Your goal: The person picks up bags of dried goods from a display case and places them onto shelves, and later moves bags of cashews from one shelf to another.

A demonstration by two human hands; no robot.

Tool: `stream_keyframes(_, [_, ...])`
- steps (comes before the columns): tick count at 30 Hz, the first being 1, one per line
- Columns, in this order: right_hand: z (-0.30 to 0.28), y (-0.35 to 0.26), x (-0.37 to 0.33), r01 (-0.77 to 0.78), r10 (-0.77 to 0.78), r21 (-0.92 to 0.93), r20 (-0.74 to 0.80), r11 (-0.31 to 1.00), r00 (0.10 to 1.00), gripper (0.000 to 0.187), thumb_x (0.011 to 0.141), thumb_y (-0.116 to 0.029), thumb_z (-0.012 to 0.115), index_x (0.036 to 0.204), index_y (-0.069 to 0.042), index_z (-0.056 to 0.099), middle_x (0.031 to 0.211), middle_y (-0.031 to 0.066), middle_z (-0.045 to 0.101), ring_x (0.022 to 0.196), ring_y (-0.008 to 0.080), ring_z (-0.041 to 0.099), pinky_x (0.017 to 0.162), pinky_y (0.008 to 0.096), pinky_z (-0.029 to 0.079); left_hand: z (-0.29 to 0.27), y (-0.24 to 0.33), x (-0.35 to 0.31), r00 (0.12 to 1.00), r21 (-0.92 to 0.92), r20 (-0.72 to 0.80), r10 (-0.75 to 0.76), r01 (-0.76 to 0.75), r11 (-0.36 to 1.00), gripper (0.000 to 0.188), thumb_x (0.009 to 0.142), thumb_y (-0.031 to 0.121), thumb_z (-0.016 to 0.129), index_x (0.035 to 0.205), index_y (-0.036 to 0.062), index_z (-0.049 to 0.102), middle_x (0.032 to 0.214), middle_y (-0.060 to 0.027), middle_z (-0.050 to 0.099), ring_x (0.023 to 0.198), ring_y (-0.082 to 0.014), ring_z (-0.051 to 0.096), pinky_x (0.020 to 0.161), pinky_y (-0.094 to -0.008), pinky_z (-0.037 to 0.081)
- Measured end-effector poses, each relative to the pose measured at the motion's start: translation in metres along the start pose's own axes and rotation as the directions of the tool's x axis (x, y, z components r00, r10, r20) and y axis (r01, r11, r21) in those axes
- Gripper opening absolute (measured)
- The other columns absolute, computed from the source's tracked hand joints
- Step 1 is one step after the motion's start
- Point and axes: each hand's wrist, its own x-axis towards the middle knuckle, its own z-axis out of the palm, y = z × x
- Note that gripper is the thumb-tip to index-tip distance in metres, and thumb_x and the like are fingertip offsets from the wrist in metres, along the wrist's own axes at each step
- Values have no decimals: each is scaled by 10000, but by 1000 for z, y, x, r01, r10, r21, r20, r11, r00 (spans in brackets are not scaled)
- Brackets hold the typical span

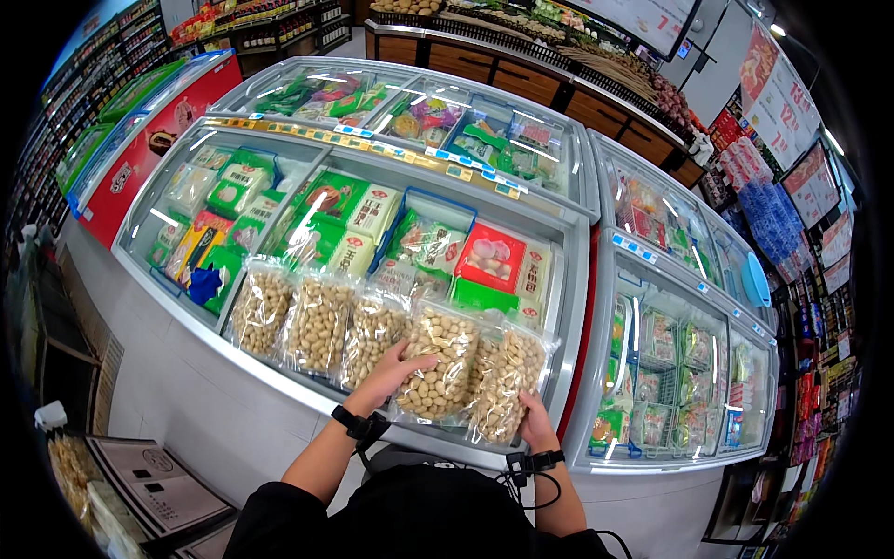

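Several clear plastic bags of beige nuts stand in a row along the near edge of a chest freezer, leaning on its glass top. My left hand (400, 369) grips the left side of the fourth bag of nuts (436, 365), its thumb lying across the front. At the right end, my right hand (536, 419) is closed around the lower right edge of the last bag of nuts (504, 384); part of its fingers is hidden behind the bag. Left of my hands stand three more bags, among them the leftmost bag of nuts (261, 307) and its neighbour (318, 322).
Through the freezer glass show green frozen-food packs (331, 205) and a red box (491, 256). Another chest freezer (596, 456) adjoins on the right. Beyond is a wooden produce stand (521, 76). A red-sided freezer (154, 149) is at left, and a dark board (158, 484) at lower left.
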Motion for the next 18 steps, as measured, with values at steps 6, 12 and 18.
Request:
stream_keyframes(6, [-19,9,29,-95,74,-108,-187,990,980,509,879,-201,598,1298,-9,383,1195,128,564,1070,265,578,934,417,474,-46,-23,32,995,8,-90,-51,52,999,834,748,344,768,1338,-75,353,1194,-175,571,1028,-207,599,869,-313,489])
stream_keyframes(12, [-6,26,50,-122,72,-352,-151,928,986,782,737,-118,776,1344,23,303,1229,139,529,1091,251,555,919,355,464,-29,-2,12,974,390,-173,148,-70,918,960,764,398,737,1361,-152,223,1267,-290,480,1193,-323,488,1012,-367,377])
stream_keyframes(18, [1,30,54,-136,44,-400,-230,907,972,827,729,-155,790,1352,36,280,1241,151,519,1084,257,559,930,354,455,-28,-19,4,946,709,-113,303,-137,692,909,802,308,695,1417,-76,147,1382,-334,266,1262,-421,358,1046,-409,328])
